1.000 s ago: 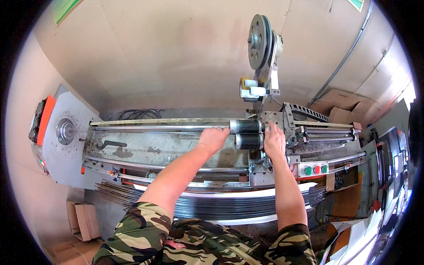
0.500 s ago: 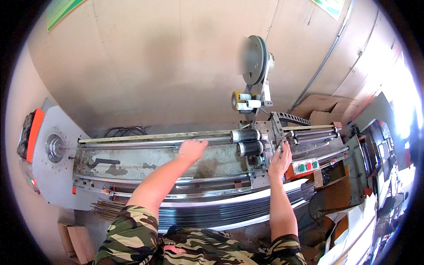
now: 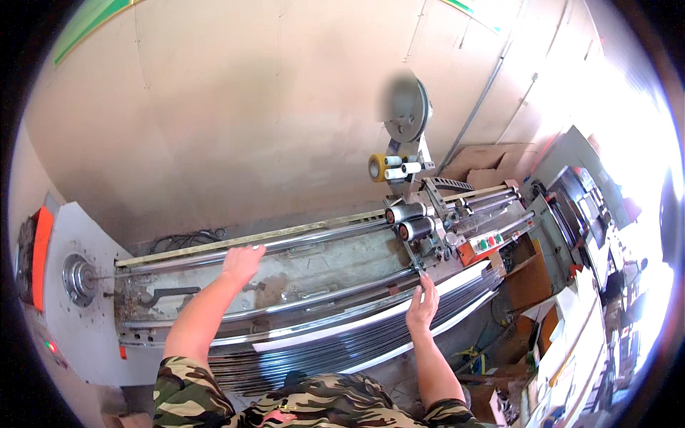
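Observation:
My left hand (image 3: pixel 241 264) is over the machine bed (image 3: pixel 314 269), beside the far polished rail (image 3: pixel 314 237). Its fingers are curled together, and whatever they may hold is too small to make out. My right hand (image 3: pixel 422 305) is at the near side of the roller carriage, above the near rail (image 3: pixel 342 284). The fingers are close together with tips pointing away from me, near a narrow metal piece (image 3: pixel 414 258); whether they grip it is unclear. Two dark rollers with metal ends (image 3: pixel 416 228) sit on the carriage, left of a red control box (image 3: pixel 479 247) with coloured buttons.
A round chuck (image 3: pixel 80 279) is at the left end; a hook spanner (image 3: pixel 171 294) lies on the bed. Behind the rollers stand a reel (image 3: pixel 408 118) and a yellow tape roll (image 3: pixel 376 167). Several dark rods (image 3: pixel 307 364) lie in front of me, with cardboard (image 3: pixel 524 278) at right.
The view has turned and tilted. Along the rail, my left hand has moved left, away from the rollers. My right hand has come back from beside the control box to the carriage's near side.

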Demonstrator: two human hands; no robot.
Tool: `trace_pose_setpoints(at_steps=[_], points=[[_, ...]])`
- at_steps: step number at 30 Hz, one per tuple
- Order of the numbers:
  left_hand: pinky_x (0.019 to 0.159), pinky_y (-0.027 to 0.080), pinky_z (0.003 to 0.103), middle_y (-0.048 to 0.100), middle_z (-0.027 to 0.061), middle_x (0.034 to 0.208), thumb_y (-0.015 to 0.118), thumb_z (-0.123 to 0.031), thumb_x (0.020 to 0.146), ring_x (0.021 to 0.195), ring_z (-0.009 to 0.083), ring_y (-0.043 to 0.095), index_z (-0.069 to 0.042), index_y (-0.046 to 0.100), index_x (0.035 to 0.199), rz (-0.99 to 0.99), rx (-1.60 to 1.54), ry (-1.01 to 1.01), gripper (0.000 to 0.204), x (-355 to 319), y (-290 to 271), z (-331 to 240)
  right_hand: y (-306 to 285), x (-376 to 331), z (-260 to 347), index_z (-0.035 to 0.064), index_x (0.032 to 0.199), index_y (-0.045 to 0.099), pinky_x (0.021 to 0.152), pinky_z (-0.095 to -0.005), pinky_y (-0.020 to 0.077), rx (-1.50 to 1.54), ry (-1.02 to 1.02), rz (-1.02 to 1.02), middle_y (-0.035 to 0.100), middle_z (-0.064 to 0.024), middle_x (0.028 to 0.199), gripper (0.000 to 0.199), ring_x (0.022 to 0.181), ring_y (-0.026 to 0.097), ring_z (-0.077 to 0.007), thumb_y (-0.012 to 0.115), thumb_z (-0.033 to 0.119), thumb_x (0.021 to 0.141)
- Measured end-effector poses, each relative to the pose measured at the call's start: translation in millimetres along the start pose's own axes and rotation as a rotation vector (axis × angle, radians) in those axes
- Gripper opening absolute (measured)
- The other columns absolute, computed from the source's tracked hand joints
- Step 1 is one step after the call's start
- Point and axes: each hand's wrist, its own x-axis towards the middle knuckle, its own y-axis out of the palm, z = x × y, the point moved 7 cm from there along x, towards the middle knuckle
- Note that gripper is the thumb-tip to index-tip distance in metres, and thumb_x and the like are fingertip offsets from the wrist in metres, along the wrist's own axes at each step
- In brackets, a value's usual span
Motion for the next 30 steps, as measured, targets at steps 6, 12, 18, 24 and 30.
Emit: trace_pose_setpoints(at_steps=[6, 12, 18, 24, 30], points=[[0.071, 0.052, 0.049, 0.068, 0.0175, 0.090, 0.050, -0.008, 0.087, 0.084, 0.0374, 0.068, -0.012, 0.059, 0.118, -0.094, 0.022, 0.051, 0.033, -63, -4, 87, 10, -61, 48, 0.0035, 0.128, 0.058, 0.104, -0.0446, 0.0393, -0.004, 0.107, 0.014, 0.062, -0.0153, 0.131, 0.033, 0.121, 0.056, -0.0338, 0.057, 0.009, 0.095], [0.073, 0.052, 0.052, 0.068, 0.0180, 0.089, 0.046, -0.012, 0.089, 0.082, 0.0389, 0.067, -0.011, 0.062, 0.110, -0.187, 0.007, 0.078, 0.026, -113, -6, 164, 2, -105, 88, 0.0030, 0.124, 0.061, 0.100, -0.0432, 0.0428, -0.015, 0.209, -0.036, 0.067, -0.0159, 0.119, 0.031, 0.112, 0.060, -0.0335, 0.058, 0.011, 0.095], [0.071, 0.051, 0.052, 0.068, 0.0183, 0.085, 0.047, -0.012, 0.090, 0.079, 0.0398, 0.067, -0.012, 0.065, 0.110, -0.133, 0.008, 0.036, 0.027, -152, 0, 236, -16, -138, 115, 0.0025, 0.122, 0.063, 0.096, -0.0428, 0.0459, -0.029, 0.270, -0.098, 0.069, -0.0156, 0.110, 0.029, 0.105, 0.063, -0.0335, 0.057, 0.015, 0.097], [0.074, 0.052, 0.050, 0.070, 0.0175, 0.092, 0.052, -0.010, 0.090, 0.083, 0.0390, 0.067, -0.012, 0.064, 0.109, -0.116, 0.029, 0.006, 0.023, -184, 5, 299, -16, -161, 124, 0.0041, 0.120, 0.065, 0.094, -0.0435, 0.0458, -0.060, 0.286, -0.142, 0.069, -0.0156, 0.106, 0.027, 0.099, 0.063, -0.0341, 0.055, 0.017, 0.099], [0.073, 0.051, 0.051, 0.068, 0.0197, 0.085, 0.053, -0.005, 0.085, 0.080, 0.0411, 0.066, -0.008, 0.067, 0.108, -0.083, 0.096, -0.061, 0.027, -207, 14, 344, -1, -162, 129, 0.0054, 0.117, 0.066, 0.094, -0.0434, 0.0455, -0.036, 0.335, -0.119, 0.070, -0.0155, 0.105, 0.025, 0.102, 0.062, -0.0353, 0.054, 0.019, 0.100]])
